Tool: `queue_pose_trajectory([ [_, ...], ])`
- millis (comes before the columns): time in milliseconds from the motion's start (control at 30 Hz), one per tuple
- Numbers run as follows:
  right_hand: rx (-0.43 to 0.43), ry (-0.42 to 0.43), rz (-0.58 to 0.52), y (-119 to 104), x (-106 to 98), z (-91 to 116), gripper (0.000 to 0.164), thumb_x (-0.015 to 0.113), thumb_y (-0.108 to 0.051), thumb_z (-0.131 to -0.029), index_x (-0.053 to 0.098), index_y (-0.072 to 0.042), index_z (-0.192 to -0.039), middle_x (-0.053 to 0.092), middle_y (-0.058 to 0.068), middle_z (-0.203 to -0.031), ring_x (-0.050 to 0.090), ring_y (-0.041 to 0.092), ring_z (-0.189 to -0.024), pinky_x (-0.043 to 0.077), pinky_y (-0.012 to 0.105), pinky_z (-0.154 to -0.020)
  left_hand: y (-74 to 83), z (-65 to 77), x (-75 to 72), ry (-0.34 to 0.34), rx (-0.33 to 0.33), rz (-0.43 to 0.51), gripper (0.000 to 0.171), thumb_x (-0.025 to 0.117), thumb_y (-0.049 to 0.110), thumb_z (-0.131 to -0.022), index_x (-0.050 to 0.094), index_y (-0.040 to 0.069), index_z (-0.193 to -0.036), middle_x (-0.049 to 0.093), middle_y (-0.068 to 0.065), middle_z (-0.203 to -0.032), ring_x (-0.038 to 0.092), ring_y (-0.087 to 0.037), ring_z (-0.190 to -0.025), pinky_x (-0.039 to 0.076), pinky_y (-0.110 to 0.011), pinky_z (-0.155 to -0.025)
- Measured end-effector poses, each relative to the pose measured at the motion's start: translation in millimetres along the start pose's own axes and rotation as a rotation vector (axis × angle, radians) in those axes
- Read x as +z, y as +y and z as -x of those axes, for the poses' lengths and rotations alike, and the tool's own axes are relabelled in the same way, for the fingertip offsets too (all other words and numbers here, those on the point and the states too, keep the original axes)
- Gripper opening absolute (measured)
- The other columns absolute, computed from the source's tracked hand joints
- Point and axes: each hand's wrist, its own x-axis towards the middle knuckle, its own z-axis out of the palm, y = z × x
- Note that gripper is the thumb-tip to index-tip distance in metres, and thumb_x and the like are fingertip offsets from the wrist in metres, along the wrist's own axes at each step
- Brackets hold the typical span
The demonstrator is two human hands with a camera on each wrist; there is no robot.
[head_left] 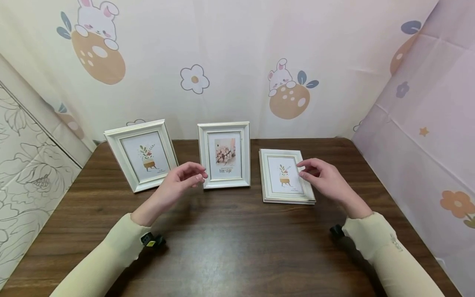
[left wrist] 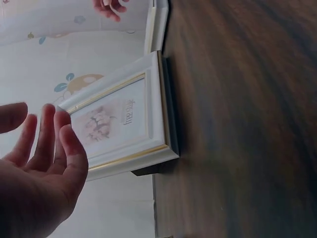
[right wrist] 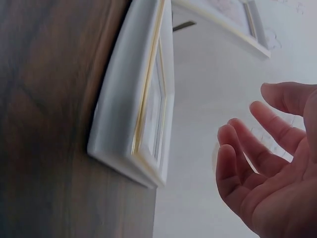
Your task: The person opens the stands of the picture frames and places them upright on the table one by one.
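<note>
Nothing is held by the left hand [head_left: 179, 180], near the centre frame [head_left: 227, 156], or right hand [head_left: 327, 177], near the right frame [head_left: 283, 175]; both are loosely bent.

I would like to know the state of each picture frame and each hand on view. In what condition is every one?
Left frame: standing upright, leaning back, picture facing the person.
Middle frame: standing upright, propped by a stand behind it.
Right frame: lying face up on the table.
Left hand: open, holding nothing.
Right hand: open, holding nothing.
</note>
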Motion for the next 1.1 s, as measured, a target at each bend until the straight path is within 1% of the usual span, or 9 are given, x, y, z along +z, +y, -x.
queue_pose_trajectory([
  [67, 0.028, 0.002, -0.009, 4.4, -2.6, -5.0, 0.031, 0.064, -0.022, -0.099, 0.062, -0.007, -0.126, 0.064, 0.013, -0.114, 0.059, 0.029, -0.094, 0.050, 0.038, -0.076, -0.2, 2.0, -0.4, -0.028, -0.017, -0.021, 0.030, 0.060, 0.009, -0.100, 0.056, -0.008, -0.125, 0.066, -0.017, -0.112, 0.062, -0.038, -0.104, 0.054, -0.034, -0.083],
  [167, 0.061, 0.001, -0.002, 10.7, -6.1, -11.9, 0.033, 0.063, -0.023, -0.099, 0.061, -0.007, -0.128, 0.062, 0.013, -0.117, 0.057, 0.029, -0.095, 0.050, 0.038, -0.075, -1.2, 5.6, -1.2, -0.069, -0.035, -0.046, 0.030, 0.060, 0.011, -0.100, 0.057, -0.006, -0.124, 0.066, -0.019, -0.114, 0.062, -0.038, -0.103, 0.054, -0.038, -0.085],
  [300, 0.070, 0.011, 0.020, 17.7, -8.9, -19.4, 0.033, 0.062, -0.025, -0.100, 0.061, -0.006, -0.127, 0.063, 0.014, -0.118, 0.056, 0.030, -0.096, 0.048, 0.040, -0.077, -4.7, 10.7, -1.9, -0.130, -0.044, -0.073, 0.028, 0.060, 0.014, -0.100, 0.058, -0.005, -0.122, 0.065, -0.022, -0.114, 0.061, -0.041, -0.104, 0.053, -0.042, -0.086],
  [400, 0.062, 0.020, 0.029, 21.8, -9.6, -24.5, 0.033, 0.062, -0.025, -0.100, 0.062, -0.006, -0.127, 0.063, 0.015, -0.119, 0.057, 0.030, -0.099, 0.046, 0.042, -0.081, -7.4, 14.9, -1.9, -0.172, -0.058, -0.087, 0.026, 0.060, 0.015, -0.100, 0.060, -0.002, -0.120, 0.065, -0.024, -0.114, 0.059, -0.045, -0.105, 0.053, -0.044, -0.086],
  [467, 0.062, 0.023, 0.033, 25.5, -9.7, -28.7, 0.032, 0.062, -0.023, -0.100, 0.062, -0.006, -0.127, 0.063, 0.015, -0.120, 0.057, 0.030, -0.101, 0.045, 0.044, -0.084, -9.0, 17.1, -1.9, -0.194, -0.068, -0.093, 0.025, 0.060, 0.015, -0.101, 0.060, -0.002, -0.120, 0.065, -0.025, -0.115, 0.059, -0.046, -0.106, 0.053, -0.044, -0.087],
  [633, 0.093, 0.007, 0.044, 37.0, -10.2, -40.4, 0.034, 0.061, -0.023, -0.101, 0.061, -0.005, -0.130, 0.061, 0.018, -0.125, 0.054, 0.033, -0.105, 0.045, 0.049, -0.089, -13.6, 20.5, -2.4, -0.235, -0.087, -0.114, 0.028, 0.058, 0.015, -0.102, 0.058, -0.005, -0.121, 0.065, -0.026, -0.116, 0.059, -0.044, -0.107, 0.052, -0.045, -0.088],
  [700, 0.105, 0.002, 0.056, 40.5, -9.6, -45.4, 0.036, 0.060, -0.025, -0.101, 0.061, -0.005, -0.131, 0.059, 0.020, -0.128, 0.054, 0.034, -0.107, 0.045, 0.051, -0.090, -15.5, 21.7, -2.9, -0.255, -0.097, -0.122, 0.028, 0.057, 0.015, -0.102, 0.058, -0.004, -0.122, 0.065, -0.025, -0.117, 0.059, -0.042, -0.107, 0.052, -0.045, -0.089],
  [900, 0.152, -0.020, 0.085, 48.1, -6.3, -62.1, 0.039, 0.059, -0.025, -0.101, 0.059, -0.005, -0.134, 0.058, 0.020, -0.130, 0.051, 0.034, -0.107, 0.045, 0.050, -0.090, -18.9, 25.0, -5.1, -0.313, -0.122, -0.120, 0.025, 0.056, 0.016, -0.103, 0.059, -0.001, -0.121, 0.066, -0.023, -0.116, 0.061, -0.039, -0.105, 0.053, -0.045, -0.087],
  [1100, 0.178, -0.037, 0.121, 58.3, -6.2, -76.6, 0.040, 0.058, -0.027, -0.102, 0.059, -0.004, -0.135, 0.057, 0.021, -0.131, 0.051, 0.036, -0.112, 0.043, 0.055, -0.095, -18.2, 26.9, -4.8, -0.435, -0.128, -0.082, 0.026, 0.054, 0.017, -0.104, 0.059, -0.003, -0.120, 0.064, -0.025, -0.115, 0.062, -0.043, -0.102, 0.053, -0.050, -0.086],
])
